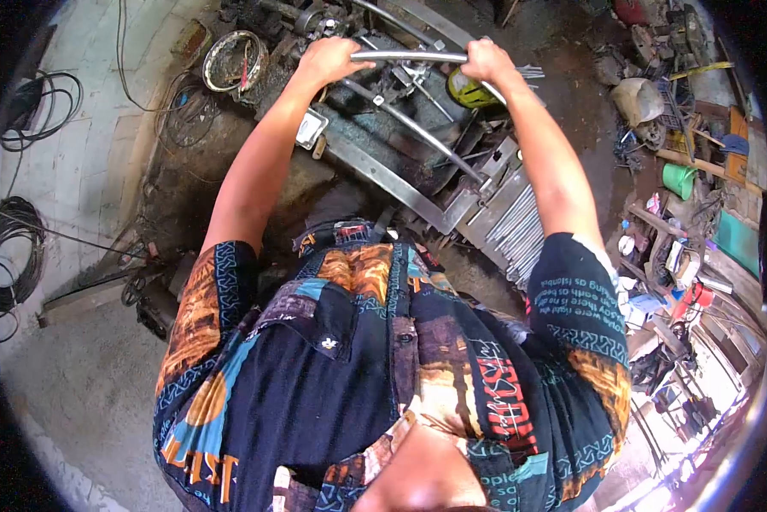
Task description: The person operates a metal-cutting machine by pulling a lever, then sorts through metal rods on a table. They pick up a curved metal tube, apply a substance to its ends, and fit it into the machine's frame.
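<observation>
Both my arms reach forward over a metal workbench (383, 175). My left hand (328, 58) and my right hand (486, 60) each grip one end of a shiny curved metal tube (409, 56) held roughly level above the bench. More bent tubes (413, 128) lie on the bench under it. A yellow-green round object (469, 90) sits just below my right hand. My patterned dark shirt fills the lower part of the view.
A bundle of straight metal rods (520, 230) lies at the bench's near right end. A wheel rim (230, 60) rests on the floor to the left. Black cables (12, 256) coil on the pale floor. Cluttered tools, a green cup (679, 179) and boxes crowd the right side.
</observation>
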